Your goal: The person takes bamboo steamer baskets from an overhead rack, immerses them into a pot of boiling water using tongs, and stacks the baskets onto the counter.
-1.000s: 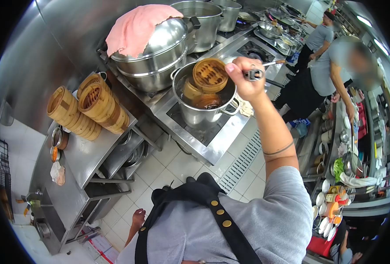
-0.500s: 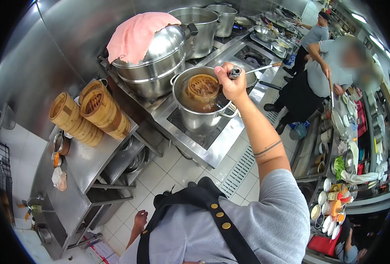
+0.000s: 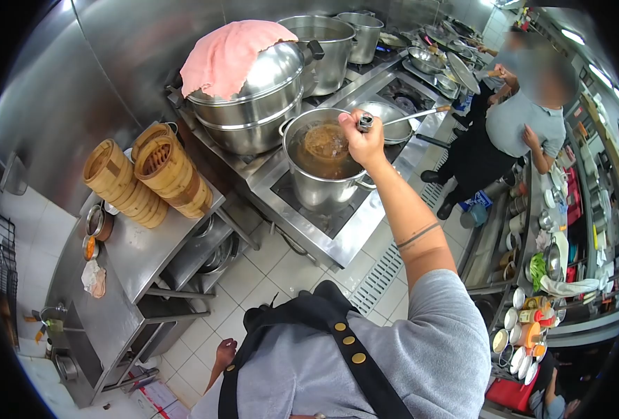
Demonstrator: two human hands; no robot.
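Observation:
On the stove a tall metal pot (image 3: 321,185) holds brown, cloudy liquid. In it a round bamboo steamer basket (image 3: 325,142) shows blurred through the surface, apparently under the liquid. My right hand (image 3: 364,144) is closed around an upright metal tool handle (image 3: 366,123) above the pot's right rim. Its rounded end pokes out over my thumb; the lower part of the tool is hidden by my hand, so its kind does not show. My left hand (image 3: 226,353) hangs low by my side with curled fingers, and nothing is visible in it.
A large domed steamer pot (image 3: 250,105) with a pink cloth (image 3: 229,56) stands behind. Stacked bamboo baskets (image 3: 173,171) occupy the left steel counter (image 3: 138,262). A wok (image 3: 388,120) sits right of the pot. Co-workers (image 3: 526,126) stand at the right.
The bamboo basket has gone from showing clearly at the surface to lying blurred under the liquid. My right hand has shifted slightly down. The nearer co-worker has changed posture; a pan is now raised behind.

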